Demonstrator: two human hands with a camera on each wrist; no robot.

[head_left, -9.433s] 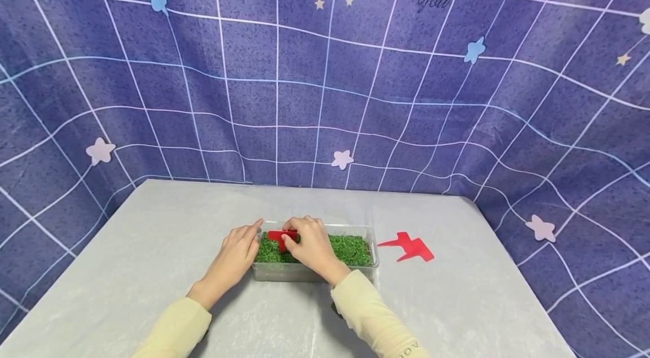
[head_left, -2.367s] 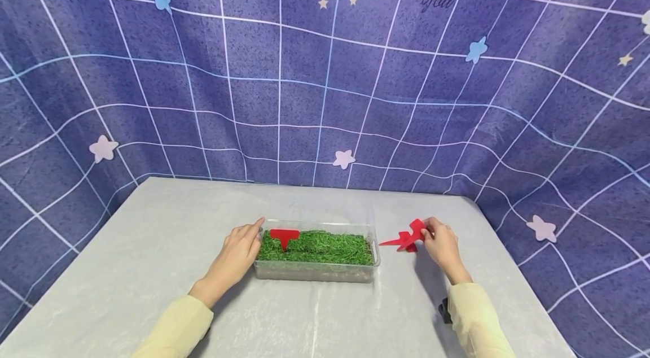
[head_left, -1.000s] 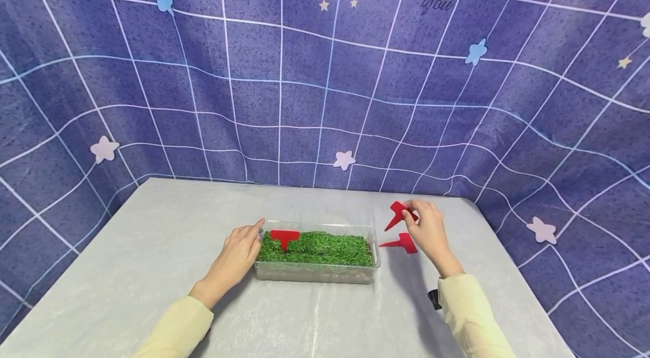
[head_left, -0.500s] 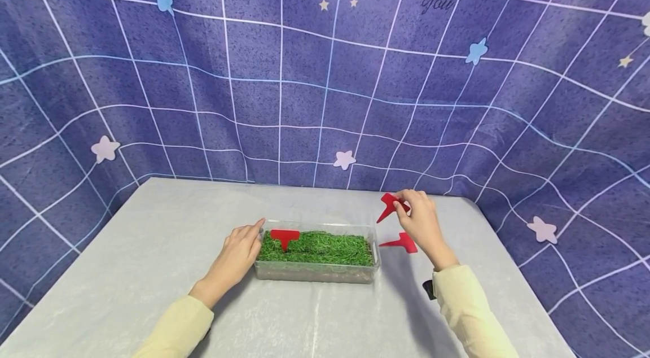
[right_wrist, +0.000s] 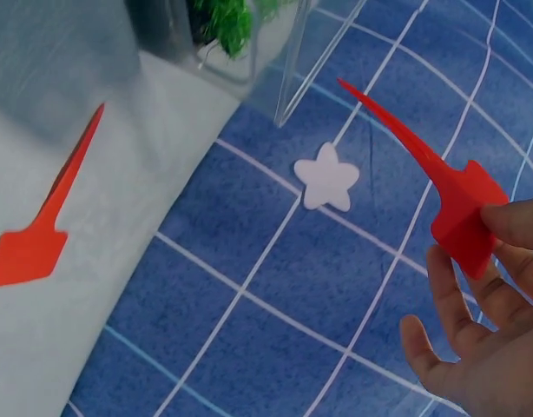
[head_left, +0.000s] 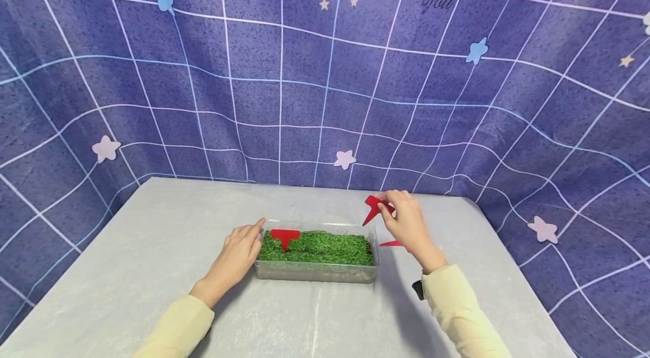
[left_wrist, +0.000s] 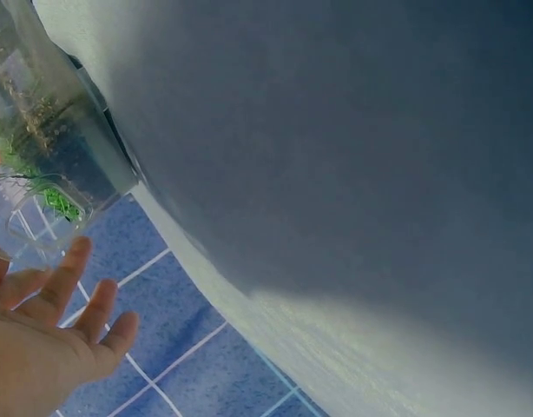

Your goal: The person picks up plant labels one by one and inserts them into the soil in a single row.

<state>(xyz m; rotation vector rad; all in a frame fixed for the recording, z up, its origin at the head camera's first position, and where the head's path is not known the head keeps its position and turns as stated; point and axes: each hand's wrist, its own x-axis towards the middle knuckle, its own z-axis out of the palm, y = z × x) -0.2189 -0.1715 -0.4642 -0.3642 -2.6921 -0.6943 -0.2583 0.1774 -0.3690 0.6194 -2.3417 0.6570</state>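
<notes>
My right hand pinches a red T-shaped plant label by its wide head, pointed stem angled down, above the right end of a clear plastic box. Green grass fills the box, with a brownish layer beneath it. Near the left end, another plant label stands upright in the grass. My left hand rests against the box's left end, fingers extended. A third plant label lies on the table right of the box; my right hand partly hides it in the head view.
The box stands on a pale grey table. Behind and on both sides hangs a blue curtain with a white grid and stars, close to the table's back edge.
Earlier my right hand let go of the label standing in the grass, then took one of the two lying on the table. It has since lifted that label and carried it left toward the box.
</notes>
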